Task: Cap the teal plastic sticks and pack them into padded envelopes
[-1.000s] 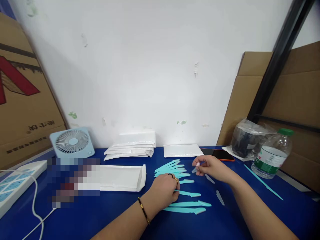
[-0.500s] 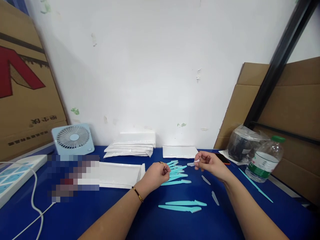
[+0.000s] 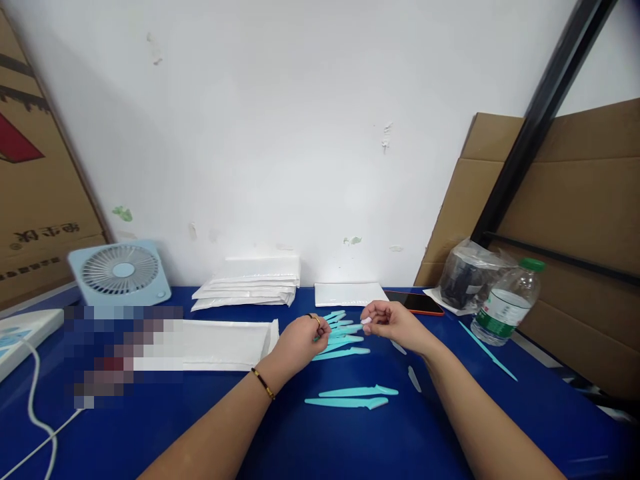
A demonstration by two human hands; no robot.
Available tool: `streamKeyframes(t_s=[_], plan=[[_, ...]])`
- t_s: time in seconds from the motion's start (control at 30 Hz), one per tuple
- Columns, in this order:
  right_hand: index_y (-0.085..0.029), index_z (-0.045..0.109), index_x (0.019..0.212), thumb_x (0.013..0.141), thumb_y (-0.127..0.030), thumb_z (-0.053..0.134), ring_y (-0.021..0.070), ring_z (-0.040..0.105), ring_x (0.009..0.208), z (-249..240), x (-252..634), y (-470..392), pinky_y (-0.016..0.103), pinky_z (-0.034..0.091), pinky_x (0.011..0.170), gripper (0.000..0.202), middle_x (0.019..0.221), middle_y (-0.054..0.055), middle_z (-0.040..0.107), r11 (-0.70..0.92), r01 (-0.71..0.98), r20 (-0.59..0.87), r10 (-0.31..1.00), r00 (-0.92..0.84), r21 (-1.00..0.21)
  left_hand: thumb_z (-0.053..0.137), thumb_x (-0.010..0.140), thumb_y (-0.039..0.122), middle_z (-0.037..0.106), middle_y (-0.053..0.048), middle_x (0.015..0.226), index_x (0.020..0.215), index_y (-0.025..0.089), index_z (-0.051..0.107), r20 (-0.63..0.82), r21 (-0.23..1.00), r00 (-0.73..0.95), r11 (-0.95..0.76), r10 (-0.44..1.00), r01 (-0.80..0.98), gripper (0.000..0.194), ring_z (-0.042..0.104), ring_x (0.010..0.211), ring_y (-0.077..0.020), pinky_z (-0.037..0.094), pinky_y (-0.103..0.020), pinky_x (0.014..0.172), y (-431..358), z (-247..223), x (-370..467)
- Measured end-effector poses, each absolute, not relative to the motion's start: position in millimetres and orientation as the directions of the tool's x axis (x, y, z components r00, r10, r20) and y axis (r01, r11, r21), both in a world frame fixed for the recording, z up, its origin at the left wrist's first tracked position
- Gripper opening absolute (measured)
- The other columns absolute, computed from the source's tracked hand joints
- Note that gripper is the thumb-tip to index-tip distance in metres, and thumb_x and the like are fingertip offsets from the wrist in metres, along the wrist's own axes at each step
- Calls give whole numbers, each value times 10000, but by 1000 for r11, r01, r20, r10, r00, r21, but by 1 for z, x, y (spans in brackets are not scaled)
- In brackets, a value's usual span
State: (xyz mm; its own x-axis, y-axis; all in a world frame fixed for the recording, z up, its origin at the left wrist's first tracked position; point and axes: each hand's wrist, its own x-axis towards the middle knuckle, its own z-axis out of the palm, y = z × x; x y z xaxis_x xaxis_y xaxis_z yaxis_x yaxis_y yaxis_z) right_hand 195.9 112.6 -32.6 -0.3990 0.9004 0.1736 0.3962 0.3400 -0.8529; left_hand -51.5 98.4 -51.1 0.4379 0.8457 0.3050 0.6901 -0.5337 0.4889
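Several turquoise razors (image 3: 345,339) lie fanned out on the blue table between my hands. My left hand (image 3: 305,339) is closed round the handle end of one razor at the left of the pile. My right hand (image 3: 387,321) pinches a small whitish cover at that razor's tip. Nearer to me, two more turquoise razors (image 3: 350,402) lie side by side. A clear blade cover (image 3: 415,379) rests below my right wrist, and another (image 3: 399,347) is partly hidden by that hand.
White padded envelopes (image 3: 250,283) are stacked by the wall, with one flat envelope (image 3: 220,345) before them. A fan (image 3: 120,270) stands left. A phone (image 3: 420,304), a bottle (image 3: 506,307) and a lone razor (image 3: 487,351) are at the right.
My right hand has moved left towards my left hand, and its cover now meets a razor's tip. The whole view has shifted, uncovering more of the phone.
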Motion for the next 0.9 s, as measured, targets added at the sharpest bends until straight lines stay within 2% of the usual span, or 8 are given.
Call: streamKeyframes(t_s=[0.1,0.17,0.3,0.4,0.5,0.57,0.7,0.9], plan=[[-164,639,793,679,-392,648,139,555,598,-33,219,119,247,408,556,255,640,14,617,305,686,121,945,-304,-661,456,794,208,620,-44,893,896,182,620,317,438,373,-483,872,758,194,557,816,-159,418,-250,725,99,-49,-54],[-164,649,680,625,-354,677,153,557,581,-37,234,123,249,388,519,200,617,25,629,175,833,-19,976,-217,-525,483,795,243,610,-52,962,953,189,610,305,441,368,-473,878,763,210,554,859,-173,422,-265,747,95,-46,-54],[-170,642,611,547,-247,706,159,576,583,-49,242,128,234,375,489,119,626,29,653,68,903,-215,961,-173,-424,588,731,360,613,-26,920,898,208,635,176,496,574,-576,800,650,231,562,826,-163,425,-241,696,77,-44,-45],[-172,628,655,571,-260,699,130,563,521,-54,236,129,218,366,459,141,628,14,636,97,873,-205,954,-219,-478,647,675,375,631,-10,856,851,223,659,79,471,697,-643,713,604,232,566,751,-149,397,-223,615,66,-50,-35],[-166,596,700,610,-312,690,112,551,468,-49,232,127,211,375,448,196,592,-7,597,118,785,-187,940,-285,-608,589,718,277,638,-3,778,740,222,654,70,398,671,-637,738,660,88,558,700,-142,366,-226,579,65,-56,-31],[-157,595,736,625,-356,690,116,557,488,-43,231,123,210,388,455,247,579,-12,578,140,698,-173,918,-358,-702,559,739,250,637,-3,764,710,217,641,91,380,624,-606,776,699,93,556,684,-142,358,-230,574,70,-58,-33],[-133,624,786,644,-385,691,114,549,524,-27,229,113,209,391,467,296,586,-5,574,157,571,-174,859,-481,-806,512,792,259,642,-6,787,741,202,617,154,452,501,-511,852,731,130,567,719,-148,371,-235,613,82,-52,-43],[-124,648,795,641,-370,704,108,544,532,-23,223,109,211,385,477,296,608,7,595,165,501,-144,842,-521,-850,493,807,284,634,-17,774,743,191,600,157,520,430,-444,889,730,156,561,716,-151,364,-239,602,89,-47,-51]])
